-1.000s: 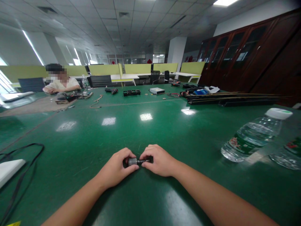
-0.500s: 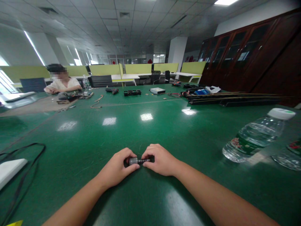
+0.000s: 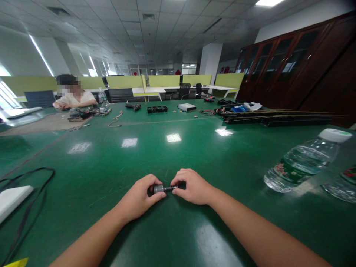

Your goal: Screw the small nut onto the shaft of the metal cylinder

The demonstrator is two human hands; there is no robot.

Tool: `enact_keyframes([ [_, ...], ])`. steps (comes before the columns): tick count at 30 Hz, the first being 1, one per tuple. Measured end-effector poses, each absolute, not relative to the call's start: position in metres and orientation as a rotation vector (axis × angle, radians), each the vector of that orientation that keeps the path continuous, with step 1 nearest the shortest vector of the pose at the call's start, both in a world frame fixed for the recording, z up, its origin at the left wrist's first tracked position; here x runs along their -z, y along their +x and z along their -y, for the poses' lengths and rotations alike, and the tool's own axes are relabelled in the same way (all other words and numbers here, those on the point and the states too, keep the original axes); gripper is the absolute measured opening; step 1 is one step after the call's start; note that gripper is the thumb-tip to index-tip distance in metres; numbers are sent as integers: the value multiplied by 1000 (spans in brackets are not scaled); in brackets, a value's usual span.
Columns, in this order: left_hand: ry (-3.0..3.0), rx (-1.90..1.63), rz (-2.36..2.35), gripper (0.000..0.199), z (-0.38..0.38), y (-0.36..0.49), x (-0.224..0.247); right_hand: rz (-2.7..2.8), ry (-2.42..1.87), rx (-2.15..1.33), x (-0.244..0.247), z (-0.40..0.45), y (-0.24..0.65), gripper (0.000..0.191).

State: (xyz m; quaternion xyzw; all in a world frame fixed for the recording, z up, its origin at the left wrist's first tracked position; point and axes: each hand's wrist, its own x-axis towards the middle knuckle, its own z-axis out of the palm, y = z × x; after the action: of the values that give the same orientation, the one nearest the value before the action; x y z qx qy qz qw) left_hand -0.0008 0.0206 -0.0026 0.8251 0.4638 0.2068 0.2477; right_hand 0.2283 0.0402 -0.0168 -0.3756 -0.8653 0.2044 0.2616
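Green table [image 3: 139,155]: left hand [image 3: 139,195] holds the part [image 3: 159,189], left end hidden; right hand [image 3: 196,188], narrow, brackets its shaft [image 3: 169,188]; I cannot confirm contact.

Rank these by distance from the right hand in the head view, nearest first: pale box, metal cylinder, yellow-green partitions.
1. Metal cylinder: leftward, in the left hand.
2. Pale box: ahead, far side of the table.
3. Yellow-green partitions: beyond the table.

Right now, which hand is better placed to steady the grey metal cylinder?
Probably the left hand: it holds the grey metal cylinder, while the right hand is at the far end of the thin dark shaft, its grip unclear.
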Motion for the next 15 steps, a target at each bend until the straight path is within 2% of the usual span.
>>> enact_keyframes([
  [15, 2263, -554, -1365, 20, -21, -1, 1, 2286, -1163, -566, 16, -55, 250, 10],
])
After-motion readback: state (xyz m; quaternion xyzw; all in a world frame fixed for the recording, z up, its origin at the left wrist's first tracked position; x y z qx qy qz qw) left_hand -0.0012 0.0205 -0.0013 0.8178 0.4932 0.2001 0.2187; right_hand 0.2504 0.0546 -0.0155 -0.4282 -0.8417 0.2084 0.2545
